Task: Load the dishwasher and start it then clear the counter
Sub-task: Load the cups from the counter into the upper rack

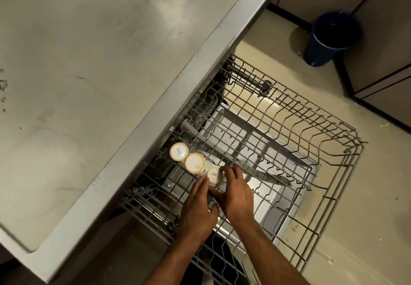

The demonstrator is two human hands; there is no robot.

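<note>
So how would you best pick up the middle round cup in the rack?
Take the middle cup by its round sides, coming straight down from above. It sits upside down in the rack, flat base up. Its neighbours crowd it along the row, so put your fingers across the row, one on the counter side and one on the open rack side.

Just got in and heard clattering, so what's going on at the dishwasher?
A person is loading the pulled-out upper rack. Both hands are on a third small cup, bottom up: the right hand grips it, while the left hand touches its side. Two matching cups already sit upside down beside it, near the counter. The rest of the rack looks empty.
</note>
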